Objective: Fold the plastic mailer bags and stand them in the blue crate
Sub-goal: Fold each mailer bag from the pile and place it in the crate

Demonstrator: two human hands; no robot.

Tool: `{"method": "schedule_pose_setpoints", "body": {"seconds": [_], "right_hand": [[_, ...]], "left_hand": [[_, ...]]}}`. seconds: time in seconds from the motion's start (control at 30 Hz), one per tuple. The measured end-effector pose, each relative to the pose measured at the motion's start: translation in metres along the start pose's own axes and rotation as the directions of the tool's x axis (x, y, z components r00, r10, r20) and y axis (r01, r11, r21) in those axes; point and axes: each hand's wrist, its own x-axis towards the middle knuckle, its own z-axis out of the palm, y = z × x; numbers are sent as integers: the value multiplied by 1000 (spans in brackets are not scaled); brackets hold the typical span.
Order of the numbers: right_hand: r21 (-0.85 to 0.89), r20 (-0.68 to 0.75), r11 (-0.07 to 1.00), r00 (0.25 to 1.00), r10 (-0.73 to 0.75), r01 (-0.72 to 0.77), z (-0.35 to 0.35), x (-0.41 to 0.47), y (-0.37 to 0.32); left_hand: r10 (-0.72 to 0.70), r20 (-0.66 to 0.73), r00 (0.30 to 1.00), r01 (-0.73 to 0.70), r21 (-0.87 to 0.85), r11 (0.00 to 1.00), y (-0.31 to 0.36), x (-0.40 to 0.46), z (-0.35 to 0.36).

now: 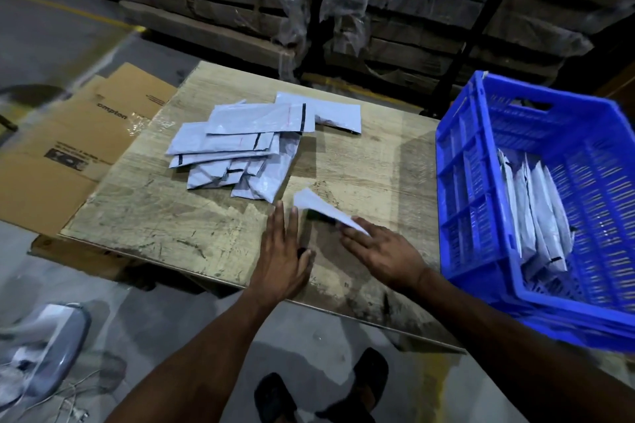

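Counter: worn wooden board. Blue crate at its right edge, several folded mailers standing inside. Unfolded mailer pile left of crate, mid-counter. One mailer between pile and crate.

Risk, as judgement: slick plastic may spring open or slide if crease not pressed; loose fold would slump in crate.

Left hand: fingers straight, flat on counter, holding nothing. Right hand: grip on mailer's near end, far end lifted.

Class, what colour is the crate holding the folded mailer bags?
Blue: the crate, with slotted walls, shows best in the head view.
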Motion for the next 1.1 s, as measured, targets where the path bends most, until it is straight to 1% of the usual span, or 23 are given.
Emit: {"method": "schedule_pose_setpoints", "body": {"seconds": [0.13,0.23,0.33,0.47,0.6,0.7,0.77,0.9,1.0,1.1], "right_hand": [[84,-77,975,974,214,-208,-34,6,22],[160,-106,931,932,346,-328,-59,6,46],[177,-150,890,882,446,-420,-86,5,72],[168,-247,875,840,483,-454,-127,-4,103],[136,-322,853,792,519,-503,-159,-19,129],[125,-328,828,765,554,-546,-176,-33,146],[123,-340,818,751,567,-562,-184,-44,156],[117,-377,787,706,599,-606,-191,-80,179],[81,-333,765,706,625,-639,-180,-118,202],[34,-217,719,697,683,-694,-161,-159,220]], "left_hand": [[-58,99,993,46,122,991,11,-1,12],[-24,180,983,-8,172,985,24,8,21],[26,229,973,-73,197,978,37,19,31],[69,305,950,-141,219,965,61,34,47],[46,406,913,-153,234,960,85,47,60],[76,428,901,-186,220,958,105,58,61],[60,458,887,-185,233,955,115,61,63],[61,436,898,-169,214,962,134,68,72],[43,434,900,-154,224,962,143,71,81],[34,439,898,-150,233,961,153,74,86]]}}
